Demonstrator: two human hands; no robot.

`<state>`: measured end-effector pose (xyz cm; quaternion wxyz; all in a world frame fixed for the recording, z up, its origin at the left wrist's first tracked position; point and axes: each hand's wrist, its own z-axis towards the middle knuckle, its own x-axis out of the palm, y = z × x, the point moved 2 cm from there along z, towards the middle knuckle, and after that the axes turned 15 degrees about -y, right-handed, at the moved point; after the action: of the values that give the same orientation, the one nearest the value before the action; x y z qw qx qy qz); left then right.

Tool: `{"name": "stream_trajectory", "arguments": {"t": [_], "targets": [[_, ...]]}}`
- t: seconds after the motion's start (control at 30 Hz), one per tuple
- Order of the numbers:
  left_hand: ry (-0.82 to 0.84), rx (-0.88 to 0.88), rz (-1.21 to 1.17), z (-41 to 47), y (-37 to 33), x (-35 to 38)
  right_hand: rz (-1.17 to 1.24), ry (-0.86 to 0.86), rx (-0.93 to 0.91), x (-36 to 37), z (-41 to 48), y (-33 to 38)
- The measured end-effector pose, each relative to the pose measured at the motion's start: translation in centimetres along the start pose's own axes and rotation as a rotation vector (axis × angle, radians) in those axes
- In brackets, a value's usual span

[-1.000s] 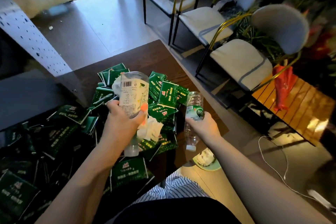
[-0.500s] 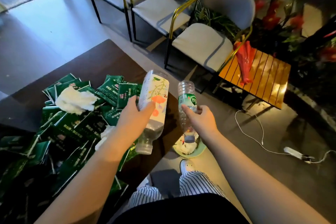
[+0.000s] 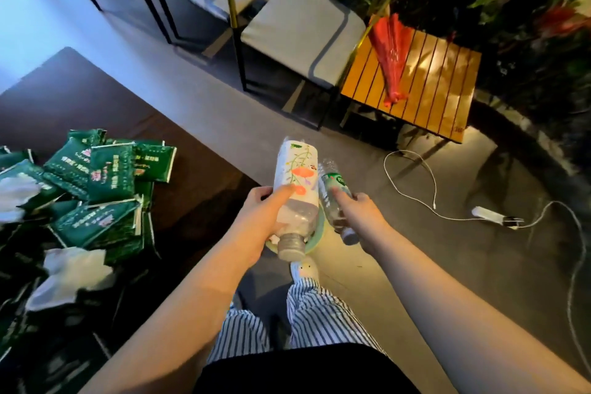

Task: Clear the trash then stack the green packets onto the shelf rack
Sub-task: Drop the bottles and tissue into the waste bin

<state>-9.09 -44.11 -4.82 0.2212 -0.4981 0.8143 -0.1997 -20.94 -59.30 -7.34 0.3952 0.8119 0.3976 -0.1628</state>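
Observation:
My left hand (image 3: pixel 260 217) grips a large plastic bottle with a white flowered label (image 3: pixel 295 182), held cap-down. My right hand (image 3: pixel 359 213) grips a small clear water bottle with a green label (image 3: pixel 334 192), also cap-down. Both bottles hang over a pale green bin (image 3: pixel 318 233) on the floor beside the table, mostly hidden behind them. A heap of green packets (image 3: pixel 96 179) lies on the dark wooden table (image 3: pixel 80 96) at the left, with crumpled white tissues (image 3: pixel 72 275) among them. No shelf rack is in view.
Grey chairs with gold frames (image 3: pixel 300 32) stand beyond the table. A small orange slatted table (image 3: pixel 428 80) carries a red folded item (image 3: pixel 391 54). A white cable and power strip (image 3: pixel 487 214) lie on the floor at the right. My striped trousers and a shoe (image 3: pixel 305 269) are below.
Both hands carried the bottles rightward off the table and lower, over the green bin on the floor. The view swung right, leaving the packets at the left edge.

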Motion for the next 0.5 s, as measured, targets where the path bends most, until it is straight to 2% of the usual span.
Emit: {"name": "stream_trajectory", "arguments": {"t": [0.17,0.37,0.5], "targets": [[0.025,-0.137,0.022,2.4,4.6,4.1,-0.053,0.118,0.117,0.0,2.3,-4.0],[-0.024,-0.308,0.090,4.6,8.7,5.3,-0.118,0.150,0.191,0.6,3.3,-6.8],[-0.067,-0.360,0.088,6.0,10.6,5.2,-0.112,0.149,0.222,1.8,3.8,-7.9]]}}
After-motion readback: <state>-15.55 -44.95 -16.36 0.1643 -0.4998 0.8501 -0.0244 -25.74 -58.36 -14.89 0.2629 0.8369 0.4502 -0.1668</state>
